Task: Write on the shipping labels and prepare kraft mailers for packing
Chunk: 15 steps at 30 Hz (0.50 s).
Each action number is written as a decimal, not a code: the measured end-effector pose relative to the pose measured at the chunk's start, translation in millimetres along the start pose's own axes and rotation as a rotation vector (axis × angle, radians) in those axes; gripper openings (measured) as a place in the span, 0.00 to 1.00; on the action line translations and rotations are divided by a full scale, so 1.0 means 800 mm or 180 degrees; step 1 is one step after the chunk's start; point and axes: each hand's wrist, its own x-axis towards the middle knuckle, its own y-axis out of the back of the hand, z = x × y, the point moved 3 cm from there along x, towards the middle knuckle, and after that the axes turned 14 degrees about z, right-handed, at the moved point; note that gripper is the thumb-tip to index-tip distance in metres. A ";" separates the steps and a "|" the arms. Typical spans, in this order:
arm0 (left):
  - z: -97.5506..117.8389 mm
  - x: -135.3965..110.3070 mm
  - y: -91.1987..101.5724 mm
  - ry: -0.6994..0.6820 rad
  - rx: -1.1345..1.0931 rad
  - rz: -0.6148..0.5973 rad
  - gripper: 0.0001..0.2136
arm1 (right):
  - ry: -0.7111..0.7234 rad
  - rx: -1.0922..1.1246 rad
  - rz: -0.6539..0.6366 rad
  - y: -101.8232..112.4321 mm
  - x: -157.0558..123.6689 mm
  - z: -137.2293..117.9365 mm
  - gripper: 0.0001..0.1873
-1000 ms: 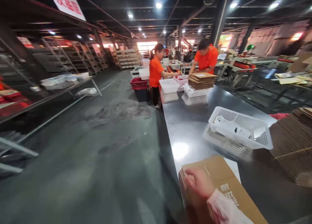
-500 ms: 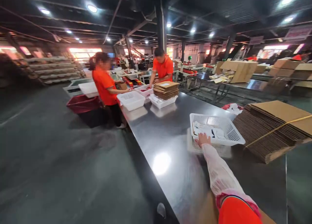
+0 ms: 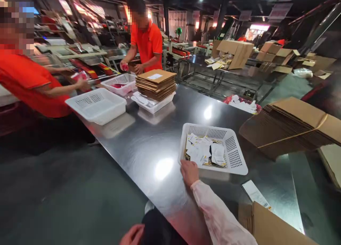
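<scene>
My right hand [image 3: 189, 172], in a white sleeve, is closed on the near left corner of a white plastic basket [image 3: 237, 170]. The basket has perforated walls and rests on the shiny metal table [image 3: 144, 142]. Inside lie several white packets [image 3: 198, 149] with small yellow and black marks. At the bottom edge, my left hand [image 3: 133, 234] shows only in part, beside my dark trouser leg and away from the table. It is blurred and cut off, and its fingers cannot be made out clearly.
Strapped flat cartons [image 3: 295, 128] lie to the right; a printed white packet [image 3: 255, 193] and a cardboard piece [image 3: 277, 225] lie nearer. Beyond are an open white basket [image 3: 98, 104] and a cardboard stack [image 3: 156, 83] on a tray. Two co-workers in orange shirts [image 3: 153, 42] stand there.
My view has moved closer to the table and tilted down. My right hand stays at the basket's corner. My left hand has come into view at the bottom.
</scene>
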 end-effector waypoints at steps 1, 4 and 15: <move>0.008 0.029 0.008 -0.0022 -0.0564 0.0007 0.23 | 0.0028 0.0080 -0.0037 -0.013 -0.007 -0.030 0.23; 0.041 0.113 0.055 -0.0377 -0.1180 0.0480 0.32 | 0.0207 0.0481 -0.0152 -0.046 -0.024 -0.119 0.26; 0.196 0.288 0.075 -0.2809 0.0672 -0.0904 0.16 | -0.0237 0.1045 0.0045 -0.041 -0.060 -0.159 0.15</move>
